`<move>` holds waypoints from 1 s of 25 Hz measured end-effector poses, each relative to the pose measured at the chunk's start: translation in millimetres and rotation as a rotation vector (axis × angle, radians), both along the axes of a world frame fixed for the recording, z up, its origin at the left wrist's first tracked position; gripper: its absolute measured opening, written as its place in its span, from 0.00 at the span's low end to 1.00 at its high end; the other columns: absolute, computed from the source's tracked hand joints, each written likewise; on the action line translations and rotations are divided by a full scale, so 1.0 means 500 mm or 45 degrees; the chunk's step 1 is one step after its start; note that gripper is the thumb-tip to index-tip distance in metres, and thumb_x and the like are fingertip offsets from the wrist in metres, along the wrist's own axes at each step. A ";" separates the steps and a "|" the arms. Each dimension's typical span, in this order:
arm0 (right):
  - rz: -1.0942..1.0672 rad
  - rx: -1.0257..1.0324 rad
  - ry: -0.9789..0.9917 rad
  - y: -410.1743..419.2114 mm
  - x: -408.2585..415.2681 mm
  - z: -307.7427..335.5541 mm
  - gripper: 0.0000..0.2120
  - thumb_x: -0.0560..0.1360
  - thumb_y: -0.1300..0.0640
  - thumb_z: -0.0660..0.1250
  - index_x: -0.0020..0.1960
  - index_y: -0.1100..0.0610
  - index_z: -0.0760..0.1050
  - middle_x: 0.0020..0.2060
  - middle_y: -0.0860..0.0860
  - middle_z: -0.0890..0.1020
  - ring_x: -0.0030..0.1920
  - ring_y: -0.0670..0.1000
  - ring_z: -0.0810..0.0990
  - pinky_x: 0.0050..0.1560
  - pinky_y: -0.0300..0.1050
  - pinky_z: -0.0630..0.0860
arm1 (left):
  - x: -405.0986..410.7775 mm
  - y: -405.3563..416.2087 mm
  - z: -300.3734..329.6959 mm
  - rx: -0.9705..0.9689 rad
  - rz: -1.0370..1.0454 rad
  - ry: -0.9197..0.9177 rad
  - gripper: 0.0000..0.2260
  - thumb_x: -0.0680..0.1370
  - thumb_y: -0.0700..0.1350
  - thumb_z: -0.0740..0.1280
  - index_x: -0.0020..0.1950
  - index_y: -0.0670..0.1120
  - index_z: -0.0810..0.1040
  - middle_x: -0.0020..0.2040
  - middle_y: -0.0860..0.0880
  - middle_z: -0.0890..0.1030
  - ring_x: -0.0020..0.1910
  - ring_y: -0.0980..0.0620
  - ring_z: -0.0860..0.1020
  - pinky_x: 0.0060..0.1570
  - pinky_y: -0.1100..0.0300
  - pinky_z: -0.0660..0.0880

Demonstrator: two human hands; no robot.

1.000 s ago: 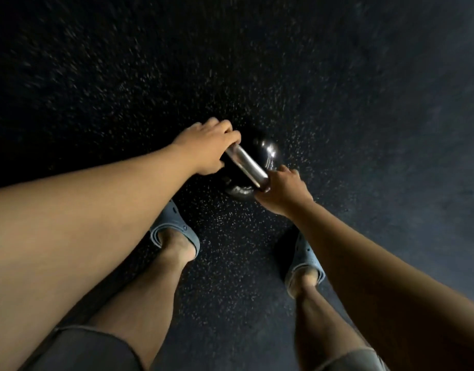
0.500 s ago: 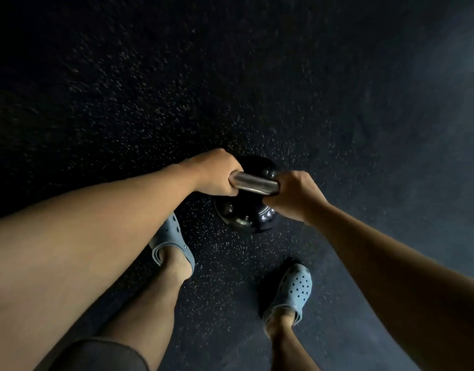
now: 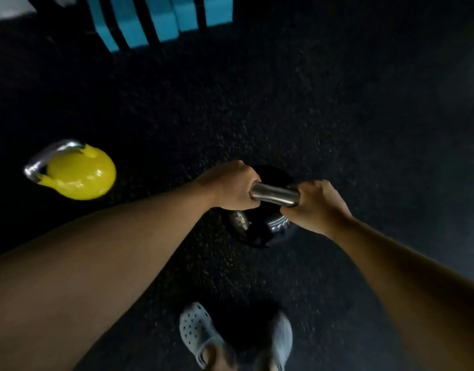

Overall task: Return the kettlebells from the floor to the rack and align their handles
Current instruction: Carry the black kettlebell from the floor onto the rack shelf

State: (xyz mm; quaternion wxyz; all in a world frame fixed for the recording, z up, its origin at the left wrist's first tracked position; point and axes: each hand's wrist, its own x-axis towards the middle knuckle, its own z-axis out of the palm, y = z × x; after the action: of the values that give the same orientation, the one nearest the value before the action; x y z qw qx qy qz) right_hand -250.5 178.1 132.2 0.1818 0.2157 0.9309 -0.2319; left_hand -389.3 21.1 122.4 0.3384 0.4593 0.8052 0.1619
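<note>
Two-handed carry in progress. Left hand [image 3: 232, 186] clenched around the near-left end of the steel handle [image 3: 274, 194]; right hand [image 3: 315, 204] clenched around the other end, knuckles up, bare bar visible between the two fists. Black kettlebell [image 3: 257, 226] hanging below the handle, body between the forearms and ahead of the feet. Contact with the floor [image 3: 337, 103] not determinable from this angle; judged lifted, given the bell hanging straight under the grip. Both hands probably used because of weight: split grip keeps the load centred and stops the bell from swinging into the shins.

Yellow kettlebell [image 3: 78, 174] lying tipped on its side on the floor, well apart to the left, steel handle pointing up-left. Untouched, still to be collected.

Blue-and-black striped blocks [image 3: 161, 20] at the top edge, blurred; identity unclear, possibly the rack or equipment near it. No rack positively seen.

Light clogs [image 3: 201, 336] at the bottom edge, close together, blurred.

Judgement: early in the task, one bell in hand, at least one more on the floor. Next step likely a walk toward the rack with arms long. Risk: bell striking a knee or foot while stepping; grip slipping on smooth steel.
</note>
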 end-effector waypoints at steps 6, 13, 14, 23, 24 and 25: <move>0.266 0.025 0.142 0.032 -0.397 0.089 0.05 0.68 0.50 0.68 0.36 0.50 0.73 0.31 0.46 0.76 0.33 0.52 0.78 0.34 0.41 0.72 | -0.329 -0.019 0.100 -0.010 0.243 0.172 0.07 0.70 0.48 0.70 0.32 0.50 0.77 0.28 0.52 0.78 0.28 0.56 0.77 0.26 0.60 0.71; 0.471 0.056 0.335 0.042 -0.845 0.191 0.05 0.68 0.51 0.67 0.41 0.52 0.78 0.32 0.48 0.77 0.33 0.53 0.78 0.35 0.42 0.74 | -0.711 -0.033 0.208 0.017 0.464 0.286 0.08 0.70 0.44 0.71 0.35 0.53 0.75 0.30 0.53 0.78 0.30 0.54 0.79 0.26 0.61 0.72; 0.504 0.055 0.358 0.037 -0.909 0.203 0.05 0.69 0.52 0.68 0.42 0.52 0.79 0.33 0.48 0.78 0.34 0.53 0.80 0.36 0.44 0.77 | -0.764 -0.044 0.213 0.027 0.506 0.322 0.07 0.71 0.44 0.71 0.36 0.53 0.75 0.31 0.53 0.79 0.30 0.53 0.80 0.27 0.61 0.73; 0.647 0.075 0.526 -0.093 -1.451 0.245 0.09 0.71 0.54 0.70 0.49 0.55 0.78 0.42 0.53 0.83 0.41 0.56 0.82 0.37 0.43 0.73 | -1.212 -0.170 0.260 0.164 0.919 0.551 0.07 0.74 0.48 0.67 0.49 0.56 0.71 0.37 0.51 0.81 0.36 0.49 0.81 0.34 0.57 0.74; 0.643 0.078 0.543 -0.106 -1.505 0.246 0.09 0.71 0.53 0.70 0.50 0.54 0.77 0.42 0.53 0.83 0.42 0.56 0.82 0.37 0.44 0.73 | -1.263 -0.183 0.264 0.159 0.944 0.574 0.06 0.74 0.49 0.66 0.50 0.55 0.72 0.39 0.50 0.81 0.38 0.48 0.81 0.35 0.57 0.74; 0.651 0.075 0.568 -0.119 -1.557 0.250 0.09 0.71 0.52 0.70 0.50 0.53 0.77 0.42 0.53 0.83 0.42 0.56 0.82 0.38 0.45 0.75 | -1.309 -0.195 0.273 0.148 0.972 0.596 0.06 0.74 0.50 0.66 0.51 0.55 0.73 0.41 0.50 0.82 0.40 0.47 0.82 0.37 0.56 0.75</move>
State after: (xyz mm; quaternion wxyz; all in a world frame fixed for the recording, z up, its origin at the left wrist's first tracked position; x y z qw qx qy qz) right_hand -1029.1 118.6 257.3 0.0198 -0.0757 0.9780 -0.1932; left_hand -1043.9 -76.3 258.7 0.0367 0.1719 0.9614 0.2118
